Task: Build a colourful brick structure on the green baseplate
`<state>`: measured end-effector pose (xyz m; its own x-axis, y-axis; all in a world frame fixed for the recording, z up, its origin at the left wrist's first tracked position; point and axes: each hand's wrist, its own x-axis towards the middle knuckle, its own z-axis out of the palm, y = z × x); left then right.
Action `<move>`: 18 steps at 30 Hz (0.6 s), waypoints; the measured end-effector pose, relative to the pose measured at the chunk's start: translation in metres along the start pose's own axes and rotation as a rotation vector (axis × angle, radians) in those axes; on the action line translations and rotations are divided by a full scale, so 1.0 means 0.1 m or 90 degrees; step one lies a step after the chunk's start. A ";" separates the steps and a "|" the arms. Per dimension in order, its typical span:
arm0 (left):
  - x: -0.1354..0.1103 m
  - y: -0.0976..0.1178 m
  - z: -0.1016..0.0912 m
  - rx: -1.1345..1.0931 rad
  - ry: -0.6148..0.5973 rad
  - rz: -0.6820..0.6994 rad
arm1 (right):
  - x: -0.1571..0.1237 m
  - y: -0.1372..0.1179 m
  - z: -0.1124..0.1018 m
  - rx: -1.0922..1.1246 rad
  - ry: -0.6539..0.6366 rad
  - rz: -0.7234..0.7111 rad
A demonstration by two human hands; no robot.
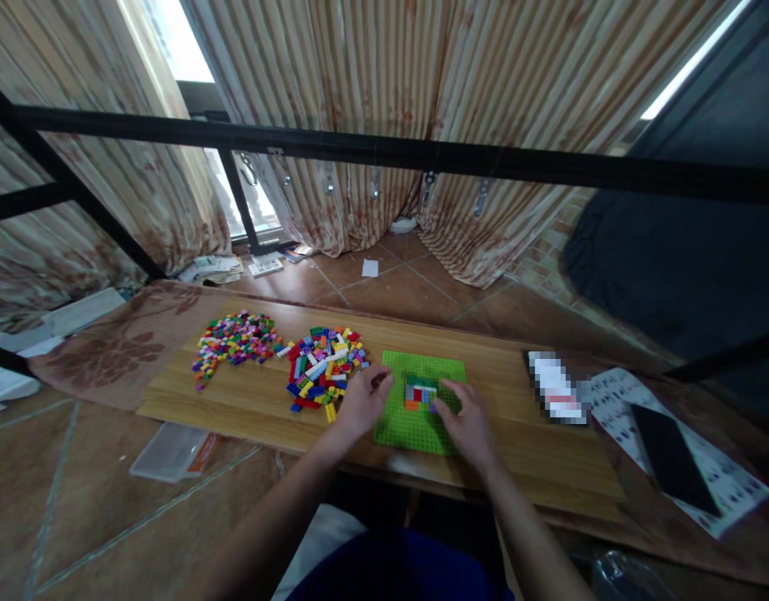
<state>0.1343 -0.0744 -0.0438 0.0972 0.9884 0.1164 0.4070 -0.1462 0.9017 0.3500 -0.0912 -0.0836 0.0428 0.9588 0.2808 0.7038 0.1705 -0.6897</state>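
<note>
A green baseplate (422,367) lies on the wooden board (246,401) before me, with a small cluster of bricks (420,391) in red, orange, grey and green built near its middle. My left hand (362,405) rests at the plate's left edge, fingers curled, thumb toward the cluster. My right hand (462,417) lies on the plate just right of the cluster, fingertips touching it. Whether either hand holds a brick is hidden. A pile of larger mixed bricks (321,367) sits left of my left hand.
A second pile of small coloured pieces (234,338) lies further left on the board. A clear plastic lid (171,451) rests on the tiled floor. At right lie a blurred card (556,388), a printed sheet (722,476) and a black phone (672,459). Black metal bars (422,154) cross overhead.
</note>
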 end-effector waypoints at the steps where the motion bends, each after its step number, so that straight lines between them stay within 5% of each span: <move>1: -0.12 -0.03 -0.07 -0.005 0.007 -0.001 | -0.08 -0.01 0.01 -0.025 -0.007 -0.021; 8: -0.78 -0.36 -0.50 0.169 0.147 -0.051 | -0.14 -0.10 0.14 -0.149 -0.068 -0.068; 18: -0.83 -0.46 -0.59 0.269 0.178 -0.111 | -0.25 -0.12 0.24 -0.225 -0.012 -0.034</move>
<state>0.0544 -0.1469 -0.0699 -0.2266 0.9641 0.1385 0.7308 0.0743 0.6785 0.3236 -0.1119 -0.0987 -0.0113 0.9550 0.2963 0.9067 0.1347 -0.3997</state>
